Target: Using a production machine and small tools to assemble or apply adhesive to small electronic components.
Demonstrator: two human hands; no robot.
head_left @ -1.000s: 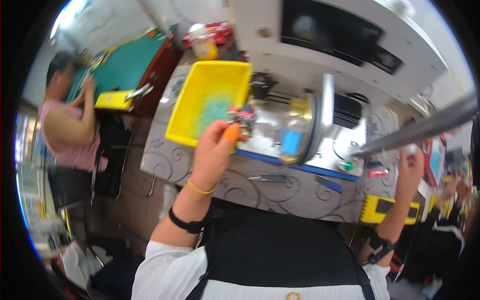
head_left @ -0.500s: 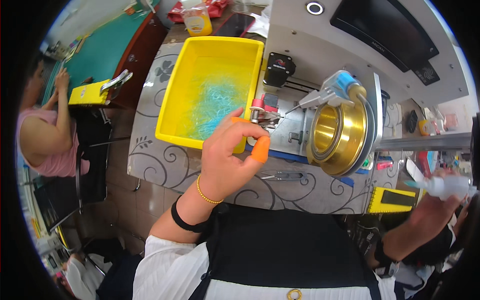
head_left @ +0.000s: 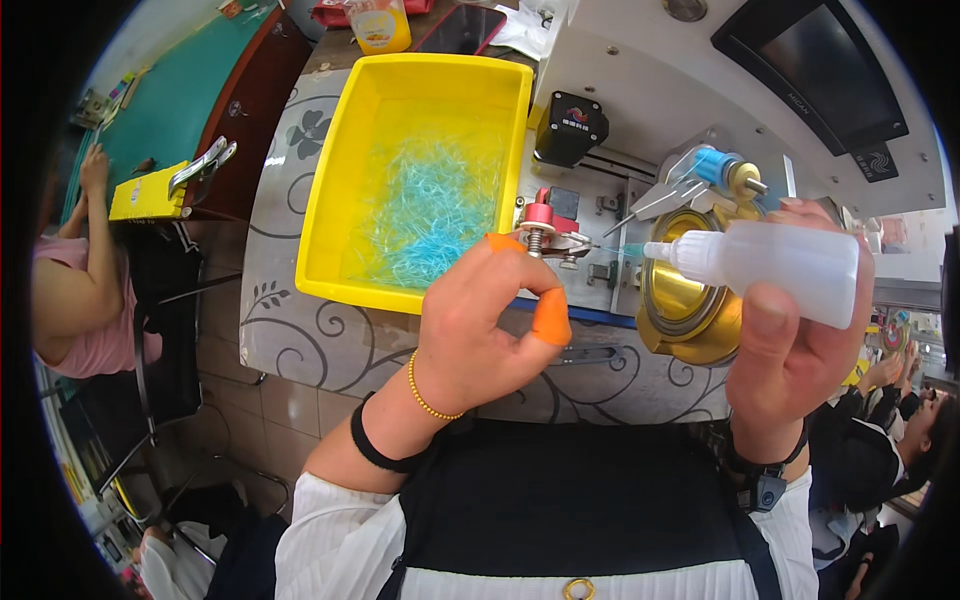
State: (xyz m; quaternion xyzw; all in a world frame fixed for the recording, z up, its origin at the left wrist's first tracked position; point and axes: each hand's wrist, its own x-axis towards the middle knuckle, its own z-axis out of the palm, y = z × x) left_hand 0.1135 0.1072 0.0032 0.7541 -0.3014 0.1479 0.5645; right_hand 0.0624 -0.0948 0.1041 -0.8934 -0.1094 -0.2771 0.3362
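Observation:
My right hand (head_left: 790,365) grips a translucent white squeeze bottle (head_left: 795,268), held sideways. Its thin teal-tipped nozzle points left, close to the small metal clamp with a red knob (head_left: 538,215). My left hand (head_left: 475,325), wearing orange finger covers, is curled just in front of that clamp with thumb and forefinger pressed together. Whatever may be between them is hidden. Behind the bottle sits a brass-coloured round wheel (head_left: 690,325), partly covered by it. Left of the clamp, a yellow tray (head_left: 315,240) holds a heap of thin, bluish, thread-like pieces (head_left: 425,215).
A white machine housing with a dark screen (head_left: 820,65) rises at the back right. Near the clamp stand a black motor (head_left: 570,128) and a blue-and-clear angled part (head_left: 715,168). Grey tweezers (head_left: 590,355) lie on the patterned tabletop (head_left: 300,340). Another person sits at the left.
My right hand has brought the bottle from the far right up and left to the clamp. My left hand stays beside the clamp, while the whole view has shifted slightly.

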